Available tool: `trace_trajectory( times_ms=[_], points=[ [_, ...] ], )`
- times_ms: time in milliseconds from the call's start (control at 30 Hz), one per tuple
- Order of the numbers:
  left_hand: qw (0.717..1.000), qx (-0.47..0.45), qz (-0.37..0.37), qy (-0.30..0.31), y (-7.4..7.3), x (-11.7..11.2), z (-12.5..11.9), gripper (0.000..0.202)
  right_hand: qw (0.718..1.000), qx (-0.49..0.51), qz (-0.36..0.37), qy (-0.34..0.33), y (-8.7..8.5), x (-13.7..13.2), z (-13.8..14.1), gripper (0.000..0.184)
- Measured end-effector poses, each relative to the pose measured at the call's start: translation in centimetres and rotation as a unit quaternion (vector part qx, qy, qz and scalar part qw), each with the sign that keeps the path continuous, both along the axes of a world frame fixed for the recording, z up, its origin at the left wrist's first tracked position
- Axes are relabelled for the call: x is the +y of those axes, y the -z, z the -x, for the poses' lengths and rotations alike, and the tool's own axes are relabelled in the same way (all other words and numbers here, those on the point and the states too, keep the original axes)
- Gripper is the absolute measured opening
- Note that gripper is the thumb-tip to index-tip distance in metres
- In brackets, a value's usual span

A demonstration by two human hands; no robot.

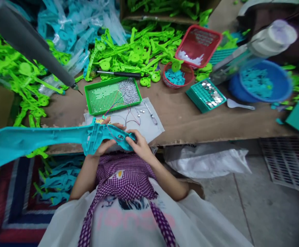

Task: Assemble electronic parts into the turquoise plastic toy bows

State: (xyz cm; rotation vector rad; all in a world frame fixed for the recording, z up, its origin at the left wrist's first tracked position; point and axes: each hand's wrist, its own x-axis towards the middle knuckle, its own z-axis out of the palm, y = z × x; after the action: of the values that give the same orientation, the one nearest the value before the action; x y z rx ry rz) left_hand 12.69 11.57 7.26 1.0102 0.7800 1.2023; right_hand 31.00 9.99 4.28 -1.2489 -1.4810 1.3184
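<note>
A long turquoise plastic toy part (pixel 36 140) stretches from the left edge to the middle, held in front of my chest. My left hand (pixel 105 144) grips it from below near its handle end, thumb on top. My right hand (pixel 139 144) is closed on the part's right end, fingers pressed on the plastic. Thin red wires (pixel 118 116) run from the part onto a white sheet (pixel 149 127) on the wooden table (pixel 190 116). A small screwdriver (pixel 151 115) lies on that sheet.
A green tray (pixel 98 99) holds small silvery screws. Piles of green plastic parts (pixel 136 51), a red basket (pixel 198 44), a teal tray of metal discs (pixel 206 96) and a blue bowl (pixel 262 82) fill the table. A grey tool (pixel 33 48) hangs at upper left.
</note>
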Motion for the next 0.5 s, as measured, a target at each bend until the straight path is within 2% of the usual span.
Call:
trace_trajectory(
  times_ms=[67,167,233,267,333,433,500],
  points=[
    [0.999,0.031,0.001,-0.023,-0.3,1.5,-0.3,0.070,0.997,-0.028,-0.052,0.044,-0.1,0.5,0.1,0.034],
    [0.990,0.086,0.018,-0.112,-0.4,3.1,-0.4,0.074,0.989,-0.036,-0.099,0.099,-0.7,1.5,0.6,0.037],
    [0.980,0.129,0.020,-0.151,-0.5,3.4,-0.3,0.071,0.993,0.003,-0.093,0.074,-0.9,2.5,1.2,0.036],
    [0.973,0.158,0.015,-0.167,-0.5,3.3,-0.3,0.068,0.996,0.035,-0.069,0.043,-0.9,3.1,1.6,0.037],
    [0.950,0.229,-0.001,-0.210,-0.8,2.9,-0.5,0.061,0.992,0.120,0.033,-0.020,-0.6,4.3,2.4,0.042],
    [0.905,0.313,-0.018,-0.289,-0.7,2.4,-1.3,0.064,0.949,0.236,0.201,-0.063,0.0,5.1,3.3,0.056],
    [0.888,0.328,-0.024,-0.320,0.1,2.9,-2.3,0.065,0.936,0.258,0.230,-0.069,0.4,4.9,3.8,0.060]
  ],
)
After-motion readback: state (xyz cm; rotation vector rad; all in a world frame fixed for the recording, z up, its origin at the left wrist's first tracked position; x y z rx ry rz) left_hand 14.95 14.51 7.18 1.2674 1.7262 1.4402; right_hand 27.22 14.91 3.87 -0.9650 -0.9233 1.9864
